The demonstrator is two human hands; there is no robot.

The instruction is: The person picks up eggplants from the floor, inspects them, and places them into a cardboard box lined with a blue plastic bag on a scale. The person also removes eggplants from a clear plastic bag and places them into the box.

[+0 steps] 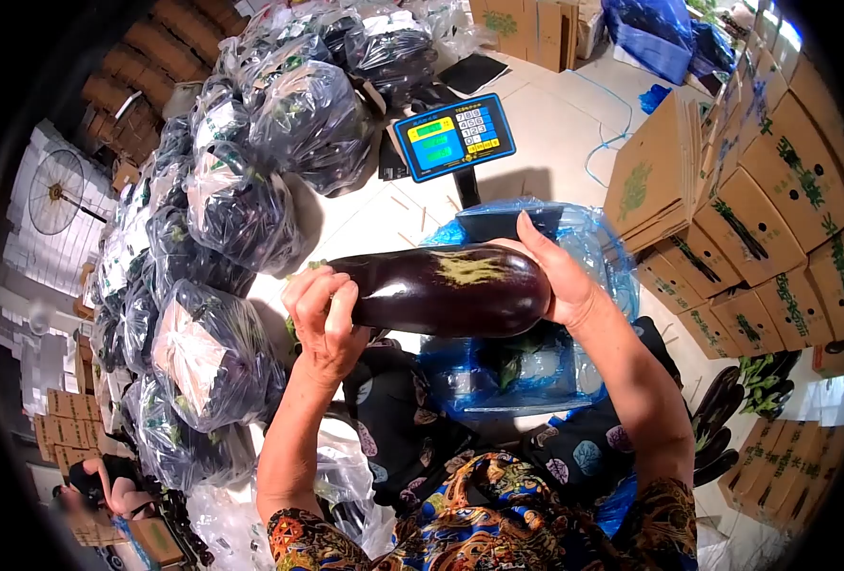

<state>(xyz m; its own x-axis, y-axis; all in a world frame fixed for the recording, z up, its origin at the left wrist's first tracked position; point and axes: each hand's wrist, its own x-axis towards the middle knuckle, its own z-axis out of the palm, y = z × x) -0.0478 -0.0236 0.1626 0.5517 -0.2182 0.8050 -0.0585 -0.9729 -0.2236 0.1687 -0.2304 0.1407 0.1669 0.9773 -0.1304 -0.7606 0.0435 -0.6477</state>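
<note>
A large dark purple eggplant [407, 297] lies sideways between my two hands, with a pale scarred patch on its upper side. My left hand [322, 309] is closed around its stem end. The rounded end rests in my right hand [563, 278], whose thumb points up while its other fingers are mostly hidden behind the eggplant. Below is a crate lined with blue plastic [536, 395], its contents partly covered by the eggplant and my arms. Just beyond it stands a scale display [455, 138] with lit green digits.
Clear bags of eggplants [312, 124] are piled along the left. Printed cardboard boxes [755, 276] are stacked on the right, with loose eggplants [717, 419] near them. A blue-lined bin [650, 43] stands at the back. A fan [55, 192] and another person [117, 490] are far left.
</note>
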